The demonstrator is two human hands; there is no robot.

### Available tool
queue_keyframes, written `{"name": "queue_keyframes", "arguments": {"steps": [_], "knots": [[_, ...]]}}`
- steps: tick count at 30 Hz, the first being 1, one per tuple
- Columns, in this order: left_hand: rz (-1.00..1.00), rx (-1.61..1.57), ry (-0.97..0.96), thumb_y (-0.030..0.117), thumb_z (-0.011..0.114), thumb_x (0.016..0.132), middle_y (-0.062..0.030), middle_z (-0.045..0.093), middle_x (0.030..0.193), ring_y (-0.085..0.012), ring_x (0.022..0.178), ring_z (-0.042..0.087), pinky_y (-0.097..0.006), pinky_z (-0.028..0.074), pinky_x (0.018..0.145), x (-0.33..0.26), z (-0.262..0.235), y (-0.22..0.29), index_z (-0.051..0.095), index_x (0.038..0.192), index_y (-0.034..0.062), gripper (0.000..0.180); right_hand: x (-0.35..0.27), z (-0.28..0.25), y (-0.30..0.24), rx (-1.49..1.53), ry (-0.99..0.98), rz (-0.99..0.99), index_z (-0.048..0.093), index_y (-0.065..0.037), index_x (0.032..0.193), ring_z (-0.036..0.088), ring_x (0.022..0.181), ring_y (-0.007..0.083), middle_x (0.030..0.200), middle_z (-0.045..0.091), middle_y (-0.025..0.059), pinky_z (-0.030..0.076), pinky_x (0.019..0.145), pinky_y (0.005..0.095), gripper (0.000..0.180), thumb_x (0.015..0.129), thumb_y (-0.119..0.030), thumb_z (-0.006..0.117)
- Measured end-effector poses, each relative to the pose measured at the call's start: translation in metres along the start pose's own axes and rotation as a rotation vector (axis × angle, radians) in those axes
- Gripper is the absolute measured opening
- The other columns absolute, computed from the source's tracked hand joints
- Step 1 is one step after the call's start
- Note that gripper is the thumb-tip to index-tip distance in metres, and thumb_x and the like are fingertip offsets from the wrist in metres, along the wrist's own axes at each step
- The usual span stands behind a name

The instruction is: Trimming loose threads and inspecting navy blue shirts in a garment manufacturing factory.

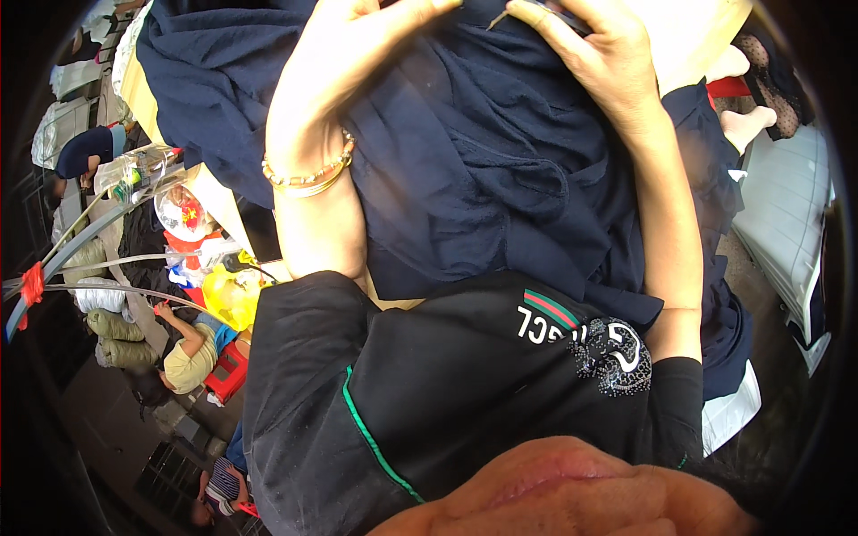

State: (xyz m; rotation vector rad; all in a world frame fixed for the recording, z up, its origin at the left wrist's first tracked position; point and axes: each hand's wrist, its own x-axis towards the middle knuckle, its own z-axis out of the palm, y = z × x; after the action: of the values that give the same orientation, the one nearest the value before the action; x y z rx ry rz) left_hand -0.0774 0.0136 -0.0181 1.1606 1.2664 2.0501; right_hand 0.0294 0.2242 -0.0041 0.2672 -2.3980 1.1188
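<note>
A large piece of navy blue cloth (pixel 447 170) lies in loose folds before me and hangs down past my right arm. My left hand (pixel 371 27) rests over its far part, the thumb stretched towards the right; the upper edge cuts off the other fingers. Opposite it, my right hand (pixel 603 45) is bent inward and closed, with a dark bit of something showing between thumb and fingers. A thin brownish sliver (pixel 498 19) sticks out by the right thumb tip; its kind is unclear. Bracelets (pixel 313 176) circle my left wrist.
Pale table surface (pixel 693 36) shows beside the cloth. At left are a yellow plastic bag (pixel 232 293), a clear bottle (pixel 143 170) and curved grey tubes (pixel 85 246) tied with red. Other people (pixel 189 357) sit farther off. A white panel (pixel 782 205) stands at right.
</note>
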Motion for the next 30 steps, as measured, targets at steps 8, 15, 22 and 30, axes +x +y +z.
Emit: {"name": "queue_keyframes", "arguments": {"steps": [8, 15, 22, 30], "knots": [[0.088, 0.821, 0.019, 0.000, 0.069, 0.075, -0.0050, 0.057, 0.080, -0.0200, 0.079, 0.057, -0.031, 0.043, 0.080, -0.006, 0.002, 0.033, 0.059, 0.085, 0.0030, 0.015, -0.044, -0.036, 0.018, -0.311, -0.219, 0.299, 0.070, -0.006, 0.095, 0.057, 0.067, 0.0155, 0.074, 0.062, 0.0038, 0.045, 0.062, 0.0293, 0.027, 0.081, -0.025, 0.084], [-0.226, 1.418, 0.092, 0.005, 0.074, 0.068, -0.0109, 0.053, 0.075, -0.0270, 0.072, 0.054, -0.037, 0.044, 0.069, -0.005, 0.021, 0.065, 0.057, 0.084, 0.0025, 0.023, -0.072, -0.038, -0.011, -0.281, -0.240, 0.037, 0.063, -0.007, 0.089, 0.063, 0.073, 0.0257, 0.080, 0.060, 0.0058, 0.050, 0.063, 0.0364, 0.021, 0.072, -0.006, 0.076], [-0.395, 1.446, 0.217, 0.006, 0.082, 0.073, -0.0073, 0.057, 0.077, -0.0199, 0.072, 0.058, -0.032, 0.048, 0.071, -0.023, 0.007, 0.049, 0.064, 0.095, 0.0031, 0.028, -0.083, -0.018, -0.008, -0.254, -0.158, -0.044, 0.061, -0.007, 0.090, 0.065, 0.077, 0.0244, 0.080, 0.061, 0.0045, 0.052, 0.065, 0.0373, 0.022, 0.074, -0.008, 0.076], [0.063, 1.579, 0.157, 0.007, 0.085, 0.076, -0.0040, 0.061, 0.082, -0.0163, 0.071, 0.061, -0.028, 0.051, 0.066, -0.040, 0.003, 0.023, 0.074, 0.100, 0.0093, 0.026, -0.074, -0.024, -0.002, 0.127, -0.326, 0.198, 0.065, -0.005, 0.098, 0.061, 0.069, 0.0155, 0.079, 0.062, 0.0027, 0.050, 0.066, 0.0308, 0.024, 0.083, -0.016, 0.080]]}}
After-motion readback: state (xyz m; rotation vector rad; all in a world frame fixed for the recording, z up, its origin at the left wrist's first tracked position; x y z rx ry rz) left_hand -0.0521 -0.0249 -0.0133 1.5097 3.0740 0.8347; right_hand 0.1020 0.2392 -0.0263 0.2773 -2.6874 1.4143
